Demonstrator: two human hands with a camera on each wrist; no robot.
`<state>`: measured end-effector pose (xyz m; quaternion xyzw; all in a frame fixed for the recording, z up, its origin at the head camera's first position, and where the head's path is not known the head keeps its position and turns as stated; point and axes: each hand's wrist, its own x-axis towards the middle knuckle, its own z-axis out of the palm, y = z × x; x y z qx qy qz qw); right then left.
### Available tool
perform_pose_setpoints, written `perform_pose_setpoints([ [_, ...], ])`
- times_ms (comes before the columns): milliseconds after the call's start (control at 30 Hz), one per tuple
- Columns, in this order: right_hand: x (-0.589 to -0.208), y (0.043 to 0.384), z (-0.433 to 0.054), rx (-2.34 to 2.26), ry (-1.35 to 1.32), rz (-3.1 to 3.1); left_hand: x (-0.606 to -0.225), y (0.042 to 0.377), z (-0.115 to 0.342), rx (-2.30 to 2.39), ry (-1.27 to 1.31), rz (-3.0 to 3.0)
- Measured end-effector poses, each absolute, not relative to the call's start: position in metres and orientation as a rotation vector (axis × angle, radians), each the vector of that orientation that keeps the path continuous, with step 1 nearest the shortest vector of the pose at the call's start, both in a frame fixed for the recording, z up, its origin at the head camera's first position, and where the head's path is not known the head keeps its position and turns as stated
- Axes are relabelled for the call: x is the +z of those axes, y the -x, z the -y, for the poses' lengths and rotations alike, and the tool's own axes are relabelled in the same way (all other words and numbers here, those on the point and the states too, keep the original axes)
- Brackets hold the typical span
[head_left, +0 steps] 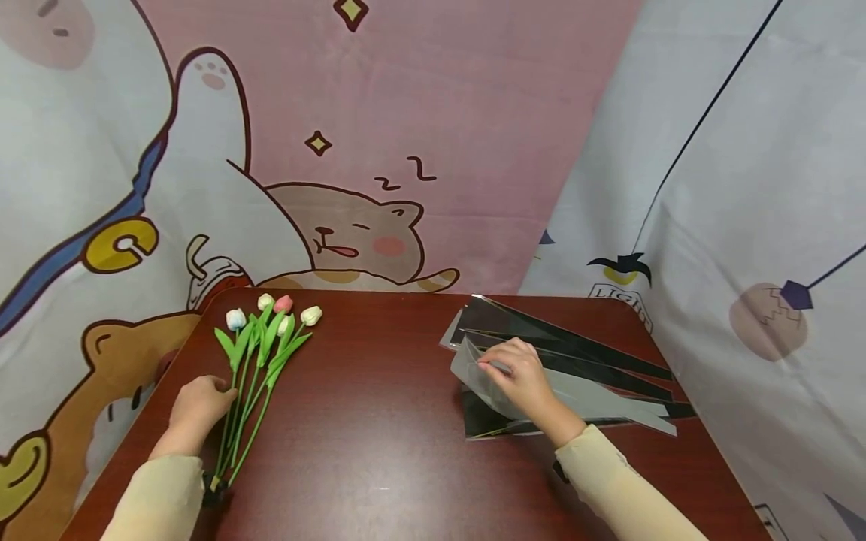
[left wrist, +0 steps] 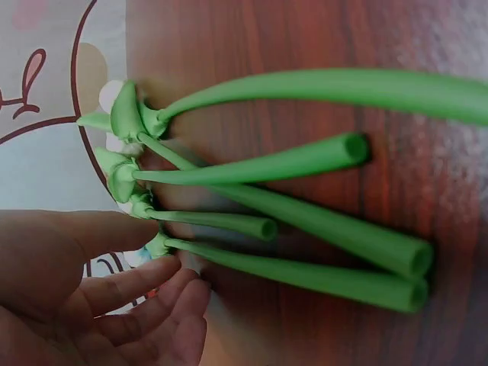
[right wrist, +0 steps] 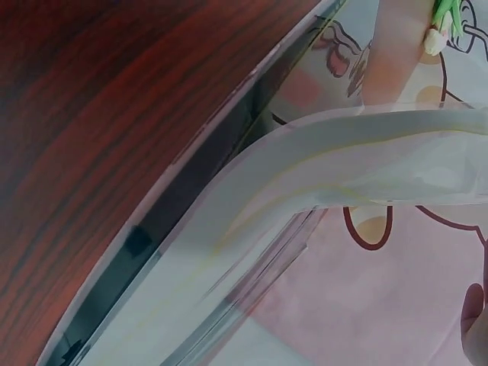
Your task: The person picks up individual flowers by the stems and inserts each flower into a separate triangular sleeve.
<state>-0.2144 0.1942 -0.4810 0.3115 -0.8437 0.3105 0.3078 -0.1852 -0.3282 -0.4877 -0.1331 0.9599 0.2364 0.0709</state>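
at the near left, the left hand (head_left: pixel 199 409) is just left of the tulips (head_left: pixel 274 368), thumb and fingers bent at the leftmost stem (left wrist: pixel 297 273), though i cannot tell if they pinch it. well to the right, the right hand (head_left: pixel 517 376) pinches a translucent sleeve (head_left: pixel 588 394) over dark sleeves (head_left: pixel 541 330) on the table (head_left: pixel 379 413); the blooms (head_left: pixel 283 303) lie farther, before the curtain (head_left: pixel 473 113)

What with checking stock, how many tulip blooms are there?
5: rounded bluish tulip bloom leftmost; white bloom next; pink bloom beside it; pale bloom below that; cream bloom rightmost. None looks hidden.
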Motion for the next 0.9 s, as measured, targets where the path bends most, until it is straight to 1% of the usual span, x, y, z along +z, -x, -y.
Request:
perform_pose_setpoints([
  [633,-0.483,0.215,-0.197,0.810,-0.819,2.218,-0.492,0.192,0.337,0.794,0.480,-2.824],
  [900,-0.481,0.214,-0.196,0.825,-0.818,2.230,-0.490,0.192,0.346,0.885,0.459,-2.780],
])
